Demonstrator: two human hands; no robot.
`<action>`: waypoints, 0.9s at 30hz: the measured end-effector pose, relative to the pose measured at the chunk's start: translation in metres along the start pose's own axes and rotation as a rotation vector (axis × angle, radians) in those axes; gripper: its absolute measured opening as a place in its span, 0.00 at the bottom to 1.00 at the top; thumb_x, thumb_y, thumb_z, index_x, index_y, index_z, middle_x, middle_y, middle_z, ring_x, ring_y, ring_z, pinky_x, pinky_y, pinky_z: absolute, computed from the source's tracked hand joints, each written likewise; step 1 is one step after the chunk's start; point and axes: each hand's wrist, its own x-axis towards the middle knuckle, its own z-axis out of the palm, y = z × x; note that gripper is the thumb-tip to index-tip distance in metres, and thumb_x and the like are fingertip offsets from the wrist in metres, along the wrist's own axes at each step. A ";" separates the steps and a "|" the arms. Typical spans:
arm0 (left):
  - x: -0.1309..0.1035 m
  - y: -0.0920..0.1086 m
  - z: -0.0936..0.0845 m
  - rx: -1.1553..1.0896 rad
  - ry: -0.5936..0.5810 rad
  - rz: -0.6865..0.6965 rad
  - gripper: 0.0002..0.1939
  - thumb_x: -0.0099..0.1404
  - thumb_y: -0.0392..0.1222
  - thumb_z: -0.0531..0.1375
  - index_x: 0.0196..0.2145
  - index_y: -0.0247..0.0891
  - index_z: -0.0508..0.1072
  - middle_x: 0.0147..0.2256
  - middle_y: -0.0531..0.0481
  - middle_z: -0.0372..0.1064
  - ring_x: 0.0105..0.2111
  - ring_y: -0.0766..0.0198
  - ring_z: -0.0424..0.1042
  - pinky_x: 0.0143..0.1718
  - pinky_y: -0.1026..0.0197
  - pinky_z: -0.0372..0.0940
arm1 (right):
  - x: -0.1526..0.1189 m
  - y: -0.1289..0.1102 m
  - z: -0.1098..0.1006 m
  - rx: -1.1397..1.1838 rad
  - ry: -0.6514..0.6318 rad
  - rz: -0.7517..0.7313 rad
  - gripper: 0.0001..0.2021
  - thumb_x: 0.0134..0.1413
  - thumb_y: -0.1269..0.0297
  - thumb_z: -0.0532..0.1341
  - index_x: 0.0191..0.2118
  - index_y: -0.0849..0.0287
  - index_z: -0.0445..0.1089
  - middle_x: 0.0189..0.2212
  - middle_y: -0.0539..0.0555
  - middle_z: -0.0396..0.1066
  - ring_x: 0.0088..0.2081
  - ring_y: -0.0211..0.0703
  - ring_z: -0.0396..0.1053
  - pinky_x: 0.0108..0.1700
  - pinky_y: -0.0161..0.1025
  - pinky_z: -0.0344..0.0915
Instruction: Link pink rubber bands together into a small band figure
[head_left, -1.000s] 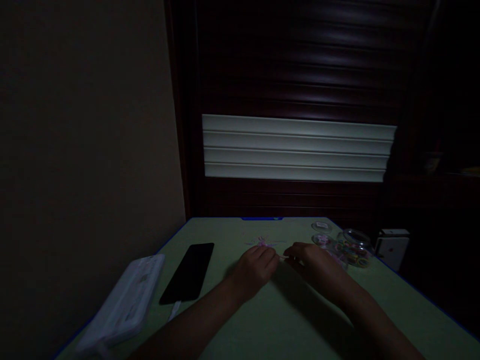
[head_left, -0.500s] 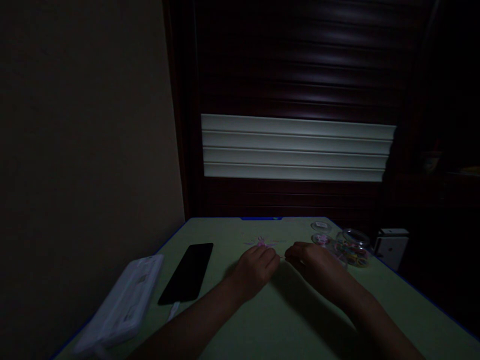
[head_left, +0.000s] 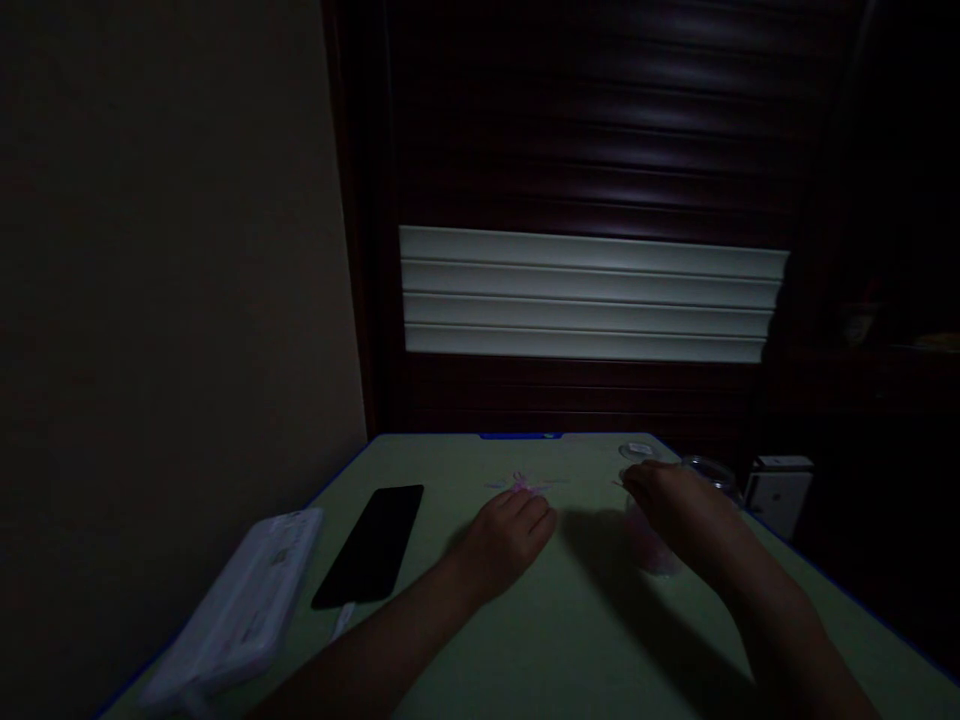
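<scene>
My left hand (head_left: 508,535) rests low over the green tabletop (head_left: 525,640), fingers curled and pressed together. Whatever it may pinch is hidden. Just beyond its knuckles lies a small cluster of thin pink and purple pieces (head_left: 520,484). Over on the right, my right hand (head_left: 671,495) is closed in a pinch, with a thin pale tip (head_left: 616,484) showing at its fingertips, too small to name. Directly below that hand is a clear container with pink contents (head_left: 652,548), partly covered by it; whether the hand touches it I cannot tell.
Behind my right hand stands a clear jar (head_left: 712,470), mostly hidden. A clear round lid (head_left: 638,451) lies near the far right edge. On the left are a black phone or tablet (head_left: 371,545) with a white cable (head_left: 343,620) and a long white case (head_left: 240,600).
My right hand has moved right and slightly up, away from my left hand, and now covers much of the jar. The clear pink-filled container shows nearer and further left. My left hand stays put.
</scene>
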 end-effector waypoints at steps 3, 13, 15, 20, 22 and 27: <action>0.000 0.000 0.001 0.002 0.005 0.003 0.06 0.66 0.31 0.49 0.38 0.35 0.65 0.33 0.49 0.65 0.33 0.63 0.66 0.35 0.60 0.61 | 0.000 0.010 0.001 -0.003 0.005 0.043 0.14 0.58 0.68 0.48 0.31 0.58 0.70 0.32 0.59 0.72 0.32 0.43 0.70 0.28 0.35 0.54; -0.001 -0.001 0.004 0.004 0.014 0.005 0.05 0.66 0.31 0.50 0.37 0.34 0.65 0.32 0.49 0.64 0.32 0.63 0.64 0.35 0.60 0.61 | -0.002 0.024 0.007 -0.039 -0.106 0.119 0.12 0.54 0.69 0.49 0.31 0.59 0.70 0.28 0.61 0.71 0.28 0.44 0.69 0.26 0.36 0.53; -0.001 -0.001 0.004 0.003 0.008 -0.003 0.06 0.66 0.31 0.50 0.37 0.34 0.65 0.32 0.49 0.64 0.32 0.63 0.64 0.35 0.60 0.61 | -0.003 0.023 0.007 -0.040 -0.108 0.115 0.12 0.54 0.70 0.49 0.31 0.60 0.70 0.29 0.62 0.71 0.28 0.44 0.69 0.26 0.36 0.54; -0.002 0.000 0.004 0.003 -0.013 -0.012 0.05 0.66 0.31 0.50 0.36 0.35 0.65 0.32 0.49 0.64 0.33 0.63 0.64 0.36 0.59 0.60 | -0.003 0.022 0.007 -0.042 -0.116 0.114 0.13 0.54 0.69 0.49 0.31 0.61 0.70 0.27 0.62 0.71 0.27 0.46 0.70 0.25 0.37 0.54; -0.002 0.000 0.004 0.002 -0.019 -0.012 0.05 0.66 0.31 0.50 0.36 0.35 0.65 0.32 0.49 0.64 0.33 0.63 0.64 0.36 0.60 0.60 | -0.002 0.023 0.008 -0.040 -0.107 0.110 0.13 0.55 0.68 0.48 0.31 0.61 0.70 0.28 0.62 0.71 0.28 0.46 0.70 0.26 0.37 0.54; -0.001 -0.001 0.005 0.012 -0.023 -0.022 0.05 0.66 0.32 0.50 0.36 0.35 0.65 0.32 0.49 0.64 0.33 0.63 0.64 0.35 0.60 0.60 | 0.001 0.025 0.012 -0.034 -0.092 0.094 0.14 0.58 0.65 0.48 0.31 0.61 0.70 0.30 0.61 0.71 0.30 0.44 0.70 0.27 0.36 0.56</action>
